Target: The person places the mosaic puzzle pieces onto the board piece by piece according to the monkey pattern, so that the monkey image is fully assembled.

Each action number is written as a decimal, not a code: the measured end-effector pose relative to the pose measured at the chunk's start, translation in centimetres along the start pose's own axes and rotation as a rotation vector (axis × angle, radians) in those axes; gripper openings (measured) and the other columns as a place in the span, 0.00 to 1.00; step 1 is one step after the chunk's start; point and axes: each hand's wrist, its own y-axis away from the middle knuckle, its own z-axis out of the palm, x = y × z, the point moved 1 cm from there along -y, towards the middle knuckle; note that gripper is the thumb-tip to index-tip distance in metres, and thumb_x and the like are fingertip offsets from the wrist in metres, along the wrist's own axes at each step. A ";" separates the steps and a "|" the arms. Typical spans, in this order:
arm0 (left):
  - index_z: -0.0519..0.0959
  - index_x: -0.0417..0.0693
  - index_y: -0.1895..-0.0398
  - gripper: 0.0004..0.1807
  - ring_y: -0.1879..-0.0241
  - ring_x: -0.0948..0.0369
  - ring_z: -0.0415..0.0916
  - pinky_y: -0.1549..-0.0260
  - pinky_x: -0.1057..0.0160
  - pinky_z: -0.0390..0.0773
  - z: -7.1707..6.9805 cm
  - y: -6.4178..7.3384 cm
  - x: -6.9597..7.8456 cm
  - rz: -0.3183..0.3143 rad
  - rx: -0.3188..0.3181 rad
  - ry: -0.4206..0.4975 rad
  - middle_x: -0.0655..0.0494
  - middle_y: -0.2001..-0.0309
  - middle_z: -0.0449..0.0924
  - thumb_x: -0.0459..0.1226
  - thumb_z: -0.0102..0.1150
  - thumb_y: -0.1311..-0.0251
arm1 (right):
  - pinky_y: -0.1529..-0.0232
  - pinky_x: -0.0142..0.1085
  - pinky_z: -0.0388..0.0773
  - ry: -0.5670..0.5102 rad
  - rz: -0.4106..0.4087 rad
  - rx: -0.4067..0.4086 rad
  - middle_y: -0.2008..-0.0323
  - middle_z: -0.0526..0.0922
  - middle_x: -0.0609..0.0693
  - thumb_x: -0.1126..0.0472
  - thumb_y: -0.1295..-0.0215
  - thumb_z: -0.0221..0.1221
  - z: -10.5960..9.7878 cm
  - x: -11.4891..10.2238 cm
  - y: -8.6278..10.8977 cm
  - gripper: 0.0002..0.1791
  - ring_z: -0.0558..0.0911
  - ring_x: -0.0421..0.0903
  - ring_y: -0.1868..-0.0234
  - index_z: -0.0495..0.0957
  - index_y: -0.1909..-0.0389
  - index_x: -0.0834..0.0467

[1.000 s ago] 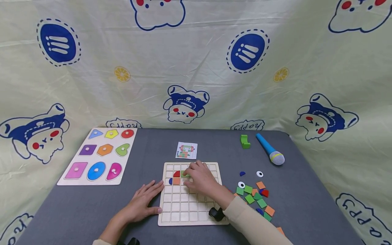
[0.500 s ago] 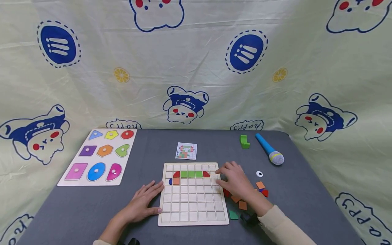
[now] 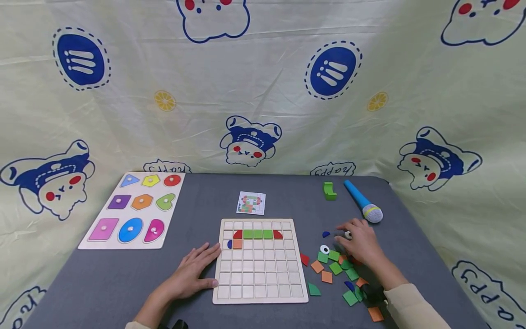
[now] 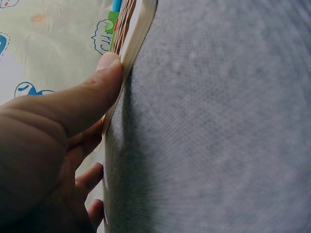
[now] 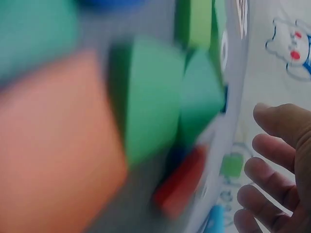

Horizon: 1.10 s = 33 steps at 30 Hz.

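Observation:
A pale wooden grid board [image 3: 263, 274] lies on the grey table. Its upper rows hold three green squares [image 3: 258, 234] between two red curved pieces, with an orange square [image 3: 237, 244] and a blue curved piece [image 3: 229, 244] one row lower. My left hand [image 3: 191, 269] rests against the board's left edge, fingers extended; in the left wrist view its thumb [image 4: 97, 90] touches the rim. Over to the right, my right hand [image 3: 361, 240] hovers by a white ring piece [image 3: 348, 235], thumb and fingers parted. The right wrist view shows nothing between those fingers.
Loose green, orange, red and blue pieces [image 3: 335, 268] lie scattered right of the board. Behind it is a small pattern card [image 3: 250, 203]. A shape puzzle [image 3: 135, 205] stands left; a green block [image 3: 329, 191] and a blue toy microphone [image 3: 359, 196] lie back right.
My right hand has left the green squares on the board and moved right to the loose pieces, uncovering the row of green and red. The left hand stays put.

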 end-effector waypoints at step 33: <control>0.62 0.47 0.31 0.43 0.27 0.43 0.48 0.33 0.33 0.44 0.0 0.0 0.2 -0.018 0.003 0.003 0.51 0.28 0.59 0.49 0.67 0.50 | 0.63 0.46 0.68 0.017 0.080 -0.170 0.63 0.77 0.57 0.58 0.45 0.64 -0.1 4.7 -0.6 0.15 0.71 0.53 0.62 0.82 0.57 0.61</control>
